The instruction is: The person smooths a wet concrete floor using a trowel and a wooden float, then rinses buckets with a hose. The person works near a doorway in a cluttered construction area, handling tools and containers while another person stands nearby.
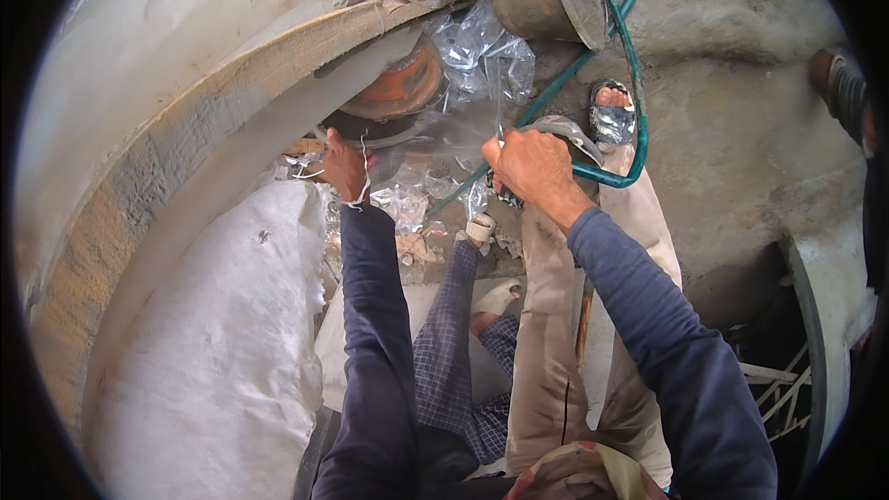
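My left hand [346,168] has a stretched-out finger beside the dark rim of a round orange-brown vessel [400,83]. Its other fingers are partly hidden and blurred. A loose white string [365,181] hangs at that wrist. My right hand [535,167] is closed in a fist just in front of a bend in the green hose [626,178]. A thin pale strip rises above the fist, but what the fingers grip is hidden. Between my hands the area is smeared by motion. Crumpled clear plastic [483,51] lies beyond them.
A curved, rough plank-like edge [176,134] sweeps down the left, with a white sheet [213,315] beside it. A tilted bucket [532,2] lies at the top. Legs in beige trousers [548,343] and checked trousers [444,343] are below. Another person's arm [845,97] shows at right.
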{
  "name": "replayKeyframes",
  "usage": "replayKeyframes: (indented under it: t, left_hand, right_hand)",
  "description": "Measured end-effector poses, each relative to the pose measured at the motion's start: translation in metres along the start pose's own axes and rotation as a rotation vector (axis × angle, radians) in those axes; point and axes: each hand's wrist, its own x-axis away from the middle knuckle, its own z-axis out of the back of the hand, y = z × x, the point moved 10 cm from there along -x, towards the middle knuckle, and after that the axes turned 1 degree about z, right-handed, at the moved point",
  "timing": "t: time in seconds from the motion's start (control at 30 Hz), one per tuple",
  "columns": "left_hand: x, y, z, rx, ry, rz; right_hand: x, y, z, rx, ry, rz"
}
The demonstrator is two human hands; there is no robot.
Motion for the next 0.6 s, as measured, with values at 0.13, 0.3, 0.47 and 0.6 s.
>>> replayKeyframes:
  t: [0.13, 0.3, 0.47, 0.6]
  left_hand:
    - [-0.013, -0.005, 0.026, -0.036, 0.072, -0.171]
    - [0.009, -0.01, -0.047, -0.302, -0.153, 0.033]
    - [-0.048, -0.126, 0.105, -0.448, 0.255, -0.011]
    - [0.009, -0.074, -0.03, -0.062, -0.026, 0.046]
  right_hand:
    - [-0.003, -0.01, 0.006, -0.008, -0.121, 0.001]
    - [-0.018, -0.002, 0.029, -0.065, -0.095, -0.058]
    - [-0.022, -0.068, 0.041, -0.016, -0.197, 0.176]
    - [-0.059, -0.02, 0.072, 0.089, -0.094, 0.053]
